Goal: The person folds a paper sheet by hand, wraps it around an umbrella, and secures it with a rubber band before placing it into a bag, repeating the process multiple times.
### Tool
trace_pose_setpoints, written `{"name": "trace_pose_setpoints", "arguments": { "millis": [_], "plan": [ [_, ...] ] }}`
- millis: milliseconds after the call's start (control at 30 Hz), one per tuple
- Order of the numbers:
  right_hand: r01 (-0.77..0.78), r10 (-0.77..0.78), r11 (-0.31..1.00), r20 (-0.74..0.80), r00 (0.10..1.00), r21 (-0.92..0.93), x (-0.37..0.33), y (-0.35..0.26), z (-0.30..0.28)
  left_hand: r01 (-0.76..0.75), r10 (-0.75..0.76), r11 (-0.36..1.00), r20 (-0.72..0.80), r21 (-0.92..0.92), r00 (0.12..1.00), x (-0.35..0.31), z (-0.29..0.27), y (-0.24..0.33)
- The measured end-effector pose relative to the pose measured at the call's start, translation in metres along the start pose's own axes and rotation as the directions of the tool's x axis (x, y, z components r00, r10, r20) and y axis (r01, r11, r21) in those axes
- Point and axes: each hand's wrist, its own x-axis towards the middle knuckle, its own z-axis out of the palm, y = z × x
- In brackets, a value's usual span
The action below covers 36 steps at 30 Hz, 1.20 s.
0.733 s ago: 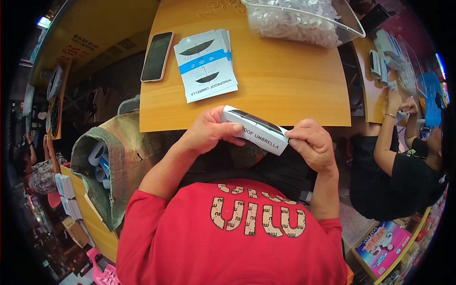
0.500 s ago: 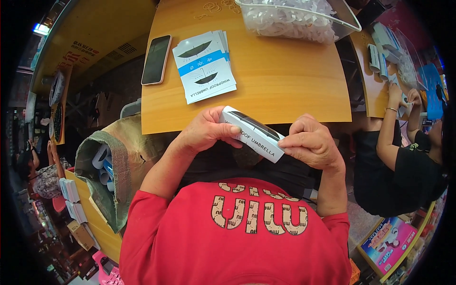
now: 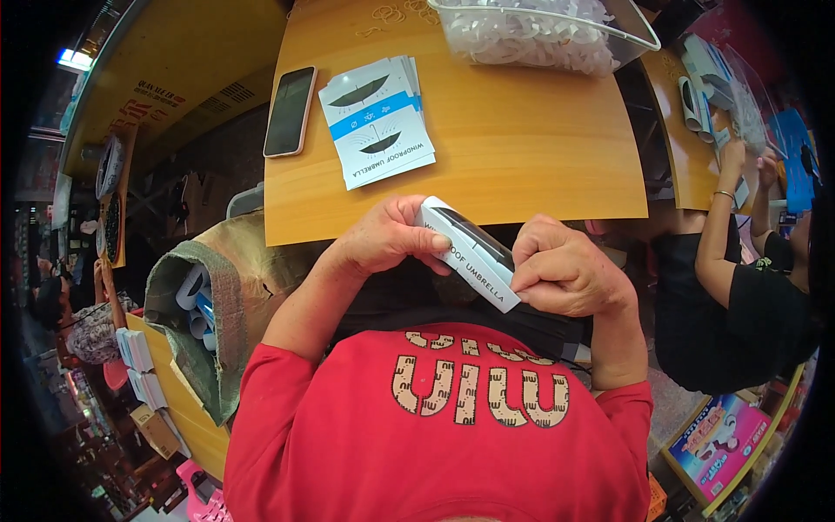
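Card [image 3: 474, 258]: one, white, folded, held in front of the body, just off the table's [image 3: 539, 152] near edge. Long axis ran aslant, far-left to near-right; one end pointed away and left, the other toward the body and right; lettering followed that axis. Left hand [image 3: 396, 237]: clamped on the far-left end, thumb on top. Right hand [image 3: 570, 271]: fingers pinched on the near-right end. Stack [image 3: 376, 130]: flat cards, on the table, beside a phone [image 3: 290, 113].

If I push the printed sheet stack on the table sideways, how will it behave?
The stack may fan apart: its edges are uneven and no band shows around it. Tipping or rolling seems unlikely, since it lies flat on the table.
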Motion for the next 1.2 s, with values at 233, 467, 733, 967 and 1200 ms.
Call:
{"name": "trace_pose_setpoints", "arguments": {
  "millis": [233, 467, 733, 967, 1200],
  "plan": [
    [-0.055, 0.049, 0.997, -0.088, 0.995, -0.063, 0.005, 0.000, 0.001, 0.042, -0.042, 0.999, 0.025, 0.007, 0.999, 0.001, 0.003, -0.003],
    [0.035, -0.035, 0.997, -0.003, 0.999, -0.064, 0.003, -0.001, -0.005, -0.020, 0.021, 0.999, 0.006, -0.034, 1.000, 0.000, 0.002, 0.003],
    [0.110, -0.110, 0.994, -0.008, 0.994, 0.013, 0.006, -0.004, 0.004, 0.003, -0.002, 1.000, 0.057, -0.018, 0.998, 0.001, -0.001, 0.000],
    [0.083, -0.082, 0.995, -0.023, 0.996, 0.048, 0.003, 0.001, 0.001, -0.002, 0.004, 1.000, 0.048, -0.027, 0.999, 0.000, -0.001, 0.001],
    [0.124, -0.125, 0.990, 0.010, 0.992, 0.065, 0.004, 0.001, 0.003, 0.014, -0.013, 1.000, 0.048, -0.027, 0.999, 0.003, -0.001, -0.002]
  ]
}}
